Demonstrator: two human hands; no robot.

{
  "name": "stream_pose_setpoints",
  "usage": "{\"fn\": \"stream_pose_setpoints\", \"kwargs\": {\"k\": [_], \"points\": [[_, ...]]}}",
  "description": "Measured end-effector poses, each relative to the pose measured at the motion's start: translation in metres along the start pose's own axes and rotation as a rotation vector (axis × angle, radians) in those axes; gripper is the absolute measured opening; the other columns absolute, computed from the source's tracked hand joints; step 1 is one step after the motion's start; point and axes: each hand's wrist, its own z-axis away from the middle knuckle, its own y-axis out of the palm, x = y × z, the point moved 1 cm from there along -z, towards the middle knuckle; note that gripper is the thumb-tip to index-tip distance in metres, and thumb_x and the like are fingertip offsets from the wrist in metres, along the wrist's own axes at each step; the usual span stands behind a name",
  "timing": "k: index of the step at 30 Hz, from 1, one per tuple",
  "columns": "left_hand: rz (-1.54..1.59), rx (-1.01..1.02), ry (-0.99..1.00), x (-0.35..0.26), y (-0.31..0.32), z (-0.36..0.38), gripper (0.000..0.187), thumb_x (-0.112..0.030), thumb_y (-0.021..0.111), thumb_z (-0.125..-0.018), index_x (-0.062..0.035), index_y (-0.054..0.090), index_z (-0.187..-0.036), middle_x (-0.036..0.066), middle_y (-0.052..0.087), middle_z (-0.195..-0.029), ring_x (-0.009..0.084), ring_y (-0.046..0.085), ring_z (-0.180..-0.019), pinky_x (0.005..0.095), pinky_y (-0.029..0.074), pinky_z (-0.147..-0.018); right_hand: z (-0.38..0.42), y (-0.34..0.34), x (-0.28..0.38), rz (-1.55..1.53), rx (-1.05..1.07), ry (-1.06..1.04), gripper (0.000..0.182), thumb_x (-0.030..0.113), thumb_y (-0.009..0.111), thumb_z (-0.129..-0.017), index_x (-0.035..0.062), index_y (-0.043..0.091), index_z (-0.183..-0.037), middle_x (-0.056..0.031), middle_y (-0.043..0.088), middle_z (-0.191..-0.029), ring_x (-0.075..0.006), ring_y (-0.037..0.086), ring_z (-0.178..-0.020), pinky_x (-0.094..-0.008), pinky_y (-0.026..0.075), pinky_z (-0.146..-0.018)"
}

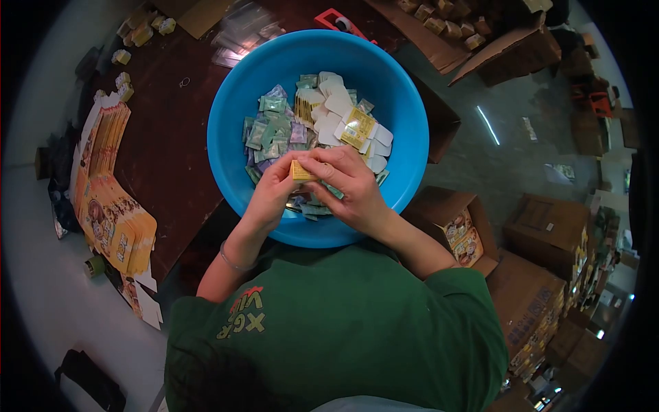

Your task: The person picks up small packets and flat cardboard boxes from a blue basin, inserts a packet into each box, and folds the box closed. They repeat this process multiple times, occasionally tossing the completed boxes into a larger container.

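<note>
Over the near part of a large blue basin (226, 82), my two hands meet around a small yellow box (302, 172). My left hand (269, 187) grips it from the left side. The fingers of my right hand (350, 182) press on it from the right and above. Small green and purple sachets (271, 130) lie loose in the basin, on the left and below my hands. Beyond my right hand rests a pile of flat white and yellow cartons (338, 103). What is inside the small box cannot be made out.
Stacks of printed orange cardboard sheets (113, 213) lie along the table's left side. Clear plastic packs (244, 34) and a red tape dispenser (343, 24) sit behind the basin. Brown cardboard boxes (546, 223) stand at the right, and an open carton (508, 55) is at the upper right.
</note>
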Motion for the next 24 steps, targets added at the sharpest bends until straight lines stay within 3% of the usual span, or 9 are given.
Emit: {"fn": "stream_pose_setpoints", "kwargs": {"k": [3,6,11,14,18,21,24], "points": [[0.316,0.039,-0.165,-0.011,0.001,0.001,0.043,-0.014,0.056,-0.096,-0.0094,0.048,-0.139,0.003,0.059,-0.122,0.0122,0.059,-0.107,0.0288,0.050,-0.089,-0.001,0.004,-0.007,0.080,0.004,-0.063,0.047,0.008,0.073,-0.078,0.0103,0.066,-0.124,-0.0080,0.062,-0.120,-0.0273,0.057,-0.106,-0.0406,0.047,-0.093],[0.562,0.261,-0.110,-0.021,-0.001,0.004,0.058,-0.014,0.061,-0.095,-0.0105,0.038,-0.148,0.002,0.053,-0.132,0.0130,0.054,-0.116,0.0305,0.048,-0.093,-0.003,0.000,-0.009,0.150,0.015,-0.107,0.049,0.008,0.072,-0.075,0.0112,0.066,-0.124,-0.0065,0.061,-0.122,-0.0268,0.057,-0.108,-0.0408,0.046,-0.093],[0.406,0.280,-0.110,-0.010,-0.008,0.007,0.069,-0.020,0.070,-0.092,-0.0098,0.034,-0.150,0.001,0.050,-0.136,0.0120,0.053,-0.117,0.0289,0.048,-0.091,-0.005,-0.012,-0.006,0.389,0.054,-0.322,0.048,0.007,0.070,-0.076,0.0143,0.066,-0.124,-0.0057,0.061,-0.124,-0.0270,0.056,-0.113,-0.0402,0.045,-0.095],[0.430,0.227,-0.134,-0.006,-0.006,0.005,0.066,-0.023,0.070,-0.093,-0.0093,0.037,-0.147,0.001,0.053,-0.132,0.0116,0.054,-0.114,0.0267,0.048,-0.090,-0.010,-0.015,-0.014,0.184,0.091,-0.259,0.044,0.004,0.070,-0.079,0.0125,0.067,-0.122,-0.0065,0.061,-0.124,-0.0272,0.057,-0.114,-0.0394,0.046,-0.096],[0.534,0.266,-0.109,-0.008,-0.002,0.002,0.059,-0.025,0.069,-0.094,-0.0077,0.041,-0.143,0.002,0.057,-0.125,0.0118,0.058,-0.108,0.0249,0.049,-0.089,-0.007,-0.004,-0.012,-0.265,-0.136,0.146,0.034,0.000,0.072,-0.082,0.0074,0.070,-0.115,-0.0090,0.063,-0.122,-0.0277,0.057,-0.114,-0.0390,0.049,-0.095],[0.513,0.241,-0.053,-0.002,-0.007,0.002,0.058,-0.026,0.068,-0.095,-0.0056,0.042,-0.142,0.003,0.059,-0.122,0.0130,0.059,-0.107,0.0259,0.049,-0.088,-0.006,0.002,-0.013,-0.226,-0.137,0.088,0.034,0.001,0.073,-0.082,0.0068,0.070,-0.115,-0.0115,0.064,-0.120,-0.0288,0.058,-0.113,-0.0384,0.049,-0.094],[0.489,0.232,-0.098,0.000,-0.008,0.004,0.057,-0.025,0.068,-0.095,-0.0047,0.042,-0.142,0.003,0.059,-0.123,0.0138,0.059,-0.108,0.0267,0.049,-0.088,-0.006,0.002,-0.015,0.010,-0.129,-0.028,0.029,0.001,0.072,-0.083,0.0060,0.072,-0.111,-0.0125,0.064,-0.120,-0.0282,0.057,-0.114,-0.0387,0.049,-0.095]]}}
